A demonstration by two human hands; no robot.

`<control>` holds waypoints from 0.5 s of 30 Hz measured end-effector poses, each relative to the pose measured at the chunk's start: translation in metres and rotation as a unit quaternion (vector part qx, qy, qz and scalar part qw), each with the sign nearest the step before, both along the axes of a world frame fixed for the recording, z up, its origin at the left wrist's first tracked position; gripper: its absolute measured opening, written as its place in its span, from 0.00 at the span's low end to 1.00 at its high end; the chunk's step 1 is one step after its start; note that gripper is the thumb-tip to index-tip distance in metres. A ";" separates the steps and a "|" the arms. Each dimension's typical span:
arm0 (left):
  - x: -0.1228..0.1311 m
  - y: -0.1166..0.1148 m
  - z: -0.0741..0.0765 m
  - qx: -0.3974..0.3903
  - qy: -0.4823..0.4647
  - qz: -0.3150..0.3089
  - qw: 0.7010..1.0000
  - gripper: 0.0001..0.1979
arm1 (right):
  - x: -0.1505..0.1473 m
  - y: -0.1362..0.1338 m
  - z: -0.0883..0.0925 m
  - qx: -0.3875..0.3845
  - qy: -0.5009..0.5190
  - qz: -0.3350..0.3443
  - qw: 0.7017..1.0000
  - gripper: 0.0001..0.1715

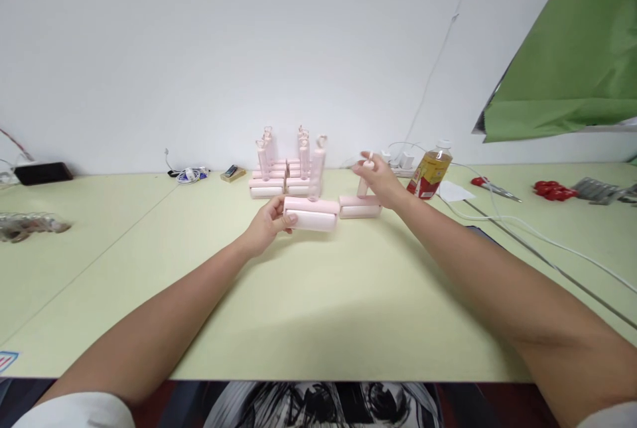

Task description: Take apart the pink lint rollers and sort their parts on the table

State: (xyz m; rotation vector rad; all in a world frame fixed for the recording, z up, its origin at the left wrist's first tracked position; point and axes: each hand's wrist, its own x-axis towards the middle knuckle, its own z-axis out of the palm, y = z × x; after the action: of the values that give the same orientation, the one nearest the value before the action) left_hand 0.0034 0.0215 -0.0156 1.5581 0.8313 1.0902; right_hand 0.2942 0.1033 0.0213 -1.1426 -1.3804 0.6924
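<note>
In the head view, my left hand [271,223] grips one end of a pink lint roller [311,215], thumb in front. That roller is held with its handle pointing up, and looks slightly raised from the table. To its right, my right hand [377,179] is closed round the upright handle of a second lint roller [360,208], whose pink and white head is at the tabletop. Behind my left hand, several more pink lint rollers [267,188] stand in two rows, handles up with loops on top.
The pale green table [279,308] meets a white wall. A bottle of yellow drink [430,170] stands right of my right hand, near white cables, red-handled pliers or scissors [492,188] and red pieces [555,190]. Coiled cable [188,176], a small box [233,173] and a black device [43,173] lie left.
</note>
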 end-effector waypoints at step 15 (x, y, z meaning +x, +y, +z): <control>0.028 -0.034 0.014 -0.117 -0.039 -0.093 0.988 0.37 | -0.036 -0.149 -0.028 -0.130 0.125 0.242 0.953 0.17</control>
State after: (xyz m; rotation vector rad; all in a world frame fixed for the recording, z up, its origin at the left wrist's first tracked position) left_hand 0.0312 -0.0127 -0.0018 1.3576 0.7170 0.8792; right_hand 0.2583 -0.0458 -0.0066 -0.8750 -1.3870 1.3573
